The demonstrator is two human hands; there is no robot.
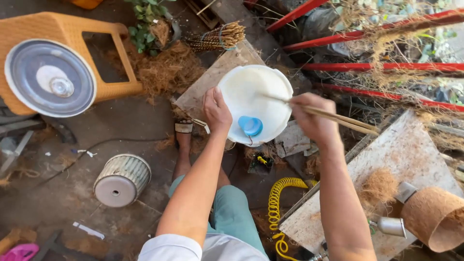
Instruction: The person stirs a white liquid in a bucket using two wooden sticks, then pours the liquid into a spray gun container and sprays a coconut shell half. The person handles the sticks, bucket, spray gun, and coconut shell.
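- Hands work at a white bucket (pixel 251 99) that sits on a flat board (pixel 212 79) just past the person's knees.
- The left hand (pixel 216 112) is on the near left rim of the bucket. Its fingers curl over the edge and hold it.
- The right hand (pixel 311 116) is closed around a thin wooden stick (pixel 338 118). This hand is over the right rim of the bucket.
- The far end of the stick dips into the white stuff inside the bucket. The near end pokes out to the right, past the hand.
- A small blue cup (pixel 250 125) lies inside the bucket, low down, between the two hands.
- A brown fibre bundle (pixel 215 37) lies on the ground behind the bucket, with loose brown fibre around it.
- An orange stool (pixel 63 34) lies on its side at the far left, with a round grey lid (pixel 50 77) resting on it.
- A ribbed grey pot (pixel 122 180) stands upside down on the ground to the left of the person's leg.
- A yellow curly hose (pixel 278 203) lies by the right knee.
- A brown fibre pot (pixel 435 217) sits on a speckled table (pixel 411 150) at the right.
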